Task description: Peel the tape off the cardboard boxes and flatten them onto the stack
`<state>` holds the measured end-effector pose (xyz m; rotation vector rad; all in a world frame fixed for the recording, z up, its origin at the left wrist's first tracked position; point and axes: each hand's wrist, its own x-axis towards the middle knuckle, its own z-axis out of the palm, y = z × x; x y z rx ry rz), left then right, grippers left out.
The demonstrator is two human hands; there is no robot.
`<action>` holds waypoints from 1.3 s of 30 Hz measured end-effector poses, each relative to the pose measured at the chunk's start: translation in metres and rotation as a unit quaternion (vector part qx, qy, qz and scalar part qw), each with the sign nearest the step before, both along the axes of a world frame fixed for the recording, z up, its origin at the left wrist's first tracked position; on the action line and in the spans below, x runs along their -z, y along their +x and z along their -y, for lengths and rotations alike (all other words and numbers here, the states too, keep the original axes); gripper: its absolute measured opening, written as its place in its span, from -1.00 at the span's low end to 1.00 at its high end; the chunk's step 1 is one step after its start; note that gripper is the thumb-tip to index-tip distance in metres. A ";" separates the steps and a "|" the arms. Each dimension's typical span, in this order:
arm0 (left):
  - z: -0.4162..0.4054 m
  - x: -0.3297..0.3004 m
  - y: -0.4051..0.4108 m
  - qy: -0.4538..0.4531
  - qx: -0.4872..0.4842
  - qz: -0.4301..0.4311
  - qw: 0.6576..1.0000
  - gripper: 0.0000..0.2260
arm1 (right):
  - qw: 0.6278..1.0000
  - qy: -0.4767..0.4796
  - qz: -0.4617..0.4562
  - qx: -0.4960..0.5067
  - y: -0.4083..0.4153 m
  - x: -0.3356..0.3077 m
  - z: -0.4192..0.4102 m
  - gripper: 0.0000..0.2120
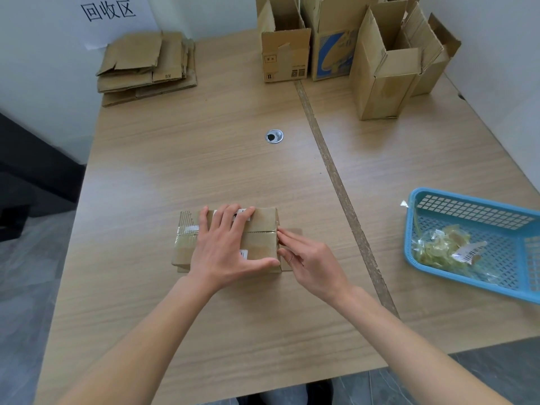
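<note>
A small box lies on the table just before me, my left hand flat on its top and my right hand touching its right end. The stack of flattened boxes sits at the far left corner. Upright boxes stand far right. A basket rests at my right, with tape scraps in it.

Both forearms are bare, no sleeves showing at all. The right hand has a thin ring on one finger. The left hand wears nothing.
</note>
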<state>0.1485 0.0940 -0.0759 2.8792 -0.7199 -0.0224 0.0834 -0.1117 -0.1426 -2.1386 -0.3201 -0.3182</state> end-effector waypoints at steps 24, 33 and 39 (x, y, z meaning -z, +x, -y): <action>0.002 -0.001 0.002 0.024 -0.007 0.003 1.000 0.05 | 0.955 0.235 -0.171 0.061 0.008 -0.017 0.002 -0.64; 0.002 -0.001 0.002 0.019 -0.001 0.007 1.000 0.04 | 0.922 0.310 -0.232 0.030 0.017 -0.021 0.006 -0.59; 0.002 -0.002 0.003 0.030 -0.001 0.004 1.000 0.04 | 0.910 0.324 -0.257 0.010 0.021 -0.022 0.008 -0.60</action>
